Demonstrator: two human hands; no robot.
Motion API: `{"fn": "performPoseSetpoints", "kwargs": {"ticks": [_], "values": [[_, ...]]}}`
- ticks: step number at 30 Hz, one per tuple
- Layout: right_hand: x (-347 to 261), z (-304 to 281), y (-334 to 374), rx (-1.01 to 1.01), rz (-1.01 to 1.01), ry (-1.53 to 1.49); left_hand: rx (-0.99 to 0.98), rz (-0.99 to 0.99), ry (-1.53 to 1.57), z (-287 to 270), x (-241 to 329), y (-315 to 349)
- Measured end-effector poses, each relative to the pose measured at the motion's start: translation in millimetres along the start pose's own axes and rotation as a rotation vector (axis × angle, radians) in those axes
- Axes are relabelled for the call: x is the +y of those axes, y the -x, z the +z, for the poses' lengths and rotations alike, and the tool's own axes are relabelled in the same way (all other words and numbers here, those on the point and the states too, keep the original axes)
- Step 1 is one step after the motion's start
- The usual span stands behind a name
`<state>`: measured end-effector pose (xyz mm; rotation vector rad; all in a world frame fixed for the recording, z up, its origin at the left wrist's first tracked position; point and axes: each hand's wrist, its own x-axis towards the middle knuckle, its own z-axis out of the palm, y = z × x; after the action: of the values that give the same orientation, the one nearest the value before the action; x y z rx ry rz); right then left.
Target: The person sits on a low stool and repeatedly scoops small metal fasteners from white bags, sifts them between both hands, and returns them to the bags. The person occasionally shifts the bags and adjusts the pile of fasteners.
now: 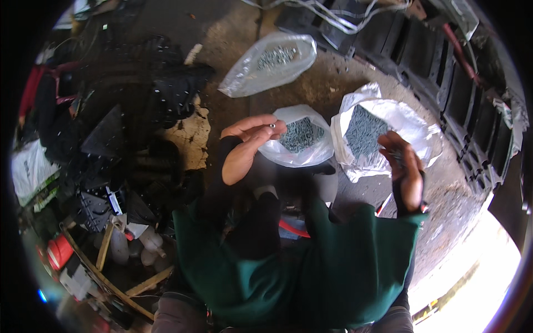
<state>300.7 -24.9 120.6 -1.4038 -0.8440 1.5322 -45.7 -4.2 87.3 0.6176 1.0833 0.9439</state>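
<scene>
My left hand (247,145) is closed in a pinch at the left rim of a clear plastic bag (273,151). Between its thumb and fingers shows the end of a small shiny metal piece (271,126), probably a screw. That bag holds a heap of grey screws (300,135). On the right, my right hand (410,176) is curled around a few loose screws (396,155), partly hidden by its fingers. It hovers over the near right side of a white sack (407,112), which is filled with longer, thin grey screws (363,133).
Farther off lies another clear bag (237,83) with small metal parts inside. Black slatted plastic panels (427,64) line the far right. Dark clutter, wooden slats (105,247) and a red container (59,251) crowd the left. Dark green cloth (244,283) covers my lap.
</scene>
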Motion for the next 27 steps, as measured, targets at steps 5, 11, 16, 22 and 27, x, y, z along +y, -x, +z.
{"fn": "performPoseSetpoints", "kwargs": {"ticks": [5,11,16,22,27], "values": [[23,-49,-12,0.106,0.004,0.138,0.124,0.090,0.064,-57,-19,27],[-38,-86,19,-0.036,-0.045,0.160,0.818,0.128,0.063,-165,-62,228],[-84,-103,33,-0.381,-0.776,0.793,1.371,0.821,-0.311,-182,-9,373],[-94,-112,55,-0.416,-0.774,0.986,1.772,1.297,-0.103,-181,138,416],[-77,-118,61,-0.381,-0.423,0.488,2.401,1.148,0.208,-287,172,481]]}}
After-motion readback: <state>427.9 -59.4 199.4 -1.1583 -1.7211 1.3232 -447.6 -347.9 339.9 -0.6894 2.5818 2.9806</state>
